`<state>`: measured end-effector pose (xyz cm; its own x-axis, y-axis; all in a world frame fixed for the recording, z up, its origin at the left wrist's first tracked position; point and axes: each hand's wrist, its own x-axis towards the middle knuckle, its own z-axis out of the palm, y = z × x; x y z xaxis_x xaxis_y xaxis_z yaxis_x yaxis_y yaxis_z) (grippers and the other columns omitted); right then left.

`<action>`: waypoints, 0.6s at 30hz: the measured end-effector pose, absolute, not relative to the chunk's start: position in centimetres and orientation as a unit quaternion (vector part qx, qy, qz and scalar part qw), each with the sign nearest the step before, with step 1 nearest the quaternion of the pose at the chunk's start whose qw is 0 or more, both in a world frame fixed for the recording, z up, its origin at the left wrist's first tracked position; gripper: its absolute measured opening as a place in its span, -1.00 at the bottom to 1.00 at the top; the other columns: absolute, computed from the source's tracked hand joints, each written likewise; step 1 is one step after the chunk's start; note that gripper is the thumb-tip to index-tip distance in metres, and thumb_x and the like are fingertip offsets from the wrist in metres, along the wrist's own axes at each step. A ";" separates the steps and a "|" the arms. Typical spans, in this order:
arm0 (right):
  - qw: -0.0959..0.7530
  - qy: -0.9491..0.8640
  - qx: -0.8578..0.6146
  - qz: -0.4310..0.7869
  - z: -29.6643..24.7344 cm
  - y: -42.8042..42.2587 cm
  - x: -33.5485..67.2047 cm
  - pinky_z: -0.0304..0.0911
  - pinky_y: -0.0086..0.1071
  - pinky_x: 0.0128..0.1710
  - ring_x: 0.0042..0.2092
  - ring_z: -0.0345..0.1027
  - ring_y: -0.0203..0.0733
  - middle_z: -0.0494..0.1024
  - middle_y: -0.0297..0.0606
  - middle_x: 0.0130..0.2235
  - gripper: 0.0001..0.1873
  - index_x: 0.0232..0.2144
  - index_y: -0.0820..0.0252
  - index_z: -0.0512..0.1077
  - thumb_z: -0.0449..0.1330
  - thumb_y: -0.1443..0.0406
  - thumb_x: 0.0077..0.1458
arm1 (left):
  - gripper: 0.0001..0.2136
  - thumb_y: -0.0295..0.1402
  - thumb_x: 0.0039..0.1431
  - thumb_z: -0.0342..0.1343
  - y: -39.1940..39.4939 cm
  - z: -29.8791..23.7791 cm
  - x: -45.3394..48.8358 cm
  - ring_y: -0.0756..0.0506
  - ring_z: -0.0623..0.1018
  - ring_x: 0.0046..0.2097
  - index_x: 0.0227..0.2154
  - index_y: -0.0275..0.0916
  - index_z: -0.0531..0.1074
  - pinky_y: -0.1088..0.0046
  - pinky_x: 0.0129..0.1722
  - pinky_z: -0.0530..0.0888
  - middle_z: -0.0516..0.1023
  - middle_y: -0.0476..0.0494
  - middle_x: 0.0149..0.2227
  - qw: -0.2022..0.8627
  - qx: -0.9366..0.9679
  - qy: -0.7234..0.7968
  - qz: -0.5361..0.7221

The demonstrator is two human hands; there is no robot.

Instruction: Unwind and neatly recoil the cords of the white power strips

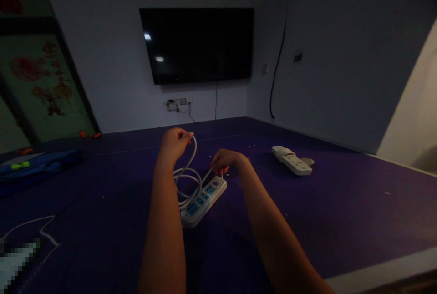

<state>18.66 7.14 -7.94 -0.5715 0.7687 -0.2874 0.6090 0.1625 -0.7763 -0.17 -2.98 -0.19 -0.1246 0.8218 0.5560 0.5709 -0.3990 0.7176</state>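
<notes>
A white power strip (204,200) with blue sockets lies on the purple floor mat (307,212) in front of me. Its white cord (190,176) is looped in coils above the strip's near end. My left hand (175,143) is closed on the cord, holding a loop up above the strip. My right hand (225,161) pinches the cord close to the strip's far end, fingers pressed together. Both forearms reach forward from the bottom of the view.
A second white power strip (292,160) lies on the mat to the right. A dark TV (198,44) hangs on the far wall above wall sockets (179,102). A blue object (37,164) and a loose white cable (37,229) are at the left.
</notes>
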 end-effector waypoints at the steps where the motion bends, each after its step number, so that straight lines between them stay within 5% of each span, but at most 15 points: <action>1: 0.078 -0.758 -0.453 0.464 -7.9 7.0 18.6 0.32 -0.59 -0.51 -0.56 0.41 -0.39 0.54 -0.38 -0.59 -0.75 -0.35 0.30 0.52 0.31 0.45 -0.21 | -0.77 -0.23 0.01 0.09 -2.6 -0.4 0.4 0.03 0.38 -0.57 -0.57 -0.30 0.43 0.50 -0.51 0.29 0.48 -0.07 -0.57 0.112 0.671 0.544 0.491; 12: 0.022 -0.758 -0.465 0.457 -7.7 6.1 18.1 0.31 -0.59 -0.50 -0.55 0.41 -0.39 0.55 -0.41 -0.57 -0.84 -0.47 0.26 0.53 0.31 0.46 -0.25 | -0.81 -0.43 -0.07 0.23 0.5 -5.6 4.5 -0.08 0.55 -0.18 -0.32 -0.29 0.53 0.53 -0.26 0.38 0.59 -0.27 -0.22 0.067 0.716 0.670 0.185; 18: 0.019 -0.757 -0.469 0.454 -7.7 6.2 17.9 0.31 -0.58 -0.48 -0.52 0.42 -0.38 0.56 -0.38 -0.54 -0.66 -0.24 0.21 0.52 0.28 0.46 -0.16 | -0.68 -0.26 -0.02 0.17 0.4 -7.4 3.3 -0.25 0.52 -0.07 -0.22 -0.36 0.48 0.41 -0.23 0.40 0.52 -0.48 -0.15 0.033 0.704 0.702 0.103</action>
<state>17.90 6.18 -7.75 -0.5585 0.7276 -0.3982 0.6939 0.1469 -0.7049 3.26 0.41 -7.43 -0.0072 0.9952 0.0981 0.9817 -0.0116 0.1903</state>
